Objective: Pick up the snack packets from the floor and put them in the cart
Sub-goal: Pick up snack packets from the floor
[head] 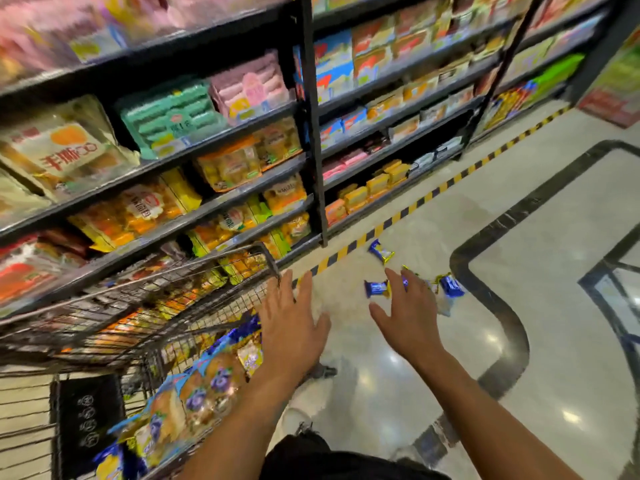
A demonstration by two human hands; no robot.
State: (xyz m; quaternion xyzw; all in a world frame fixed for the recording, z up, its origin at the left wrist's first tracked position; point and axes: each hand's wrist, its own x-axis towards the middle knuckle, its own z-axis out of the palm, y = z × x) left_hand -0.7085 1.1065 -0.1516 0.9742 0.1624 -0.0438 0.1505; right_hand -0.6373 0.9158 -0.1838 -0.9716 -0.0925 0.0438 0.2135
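Several small blue and gold snack packets lie on the pale floor: one (380, 251) near the striped line, one (375, 288) just left of my right hand, one (452, 286) to its right. My right hand (408, 313) hovers above them, fingers spread, holding nothing. My left hand (294, 323) is stretched out flat beside the wire cart (194, 271), also holding nothing. The cart stands at the left and holds bagged bread (204, 386) and blue packets.
Black shelves (311, 133) packed with snack bags run along the left and back. A yellow and black striped line (415, 202) marks the floor by their base. Dark inlay bands (512, 327) curve across the glossy floor at the right.
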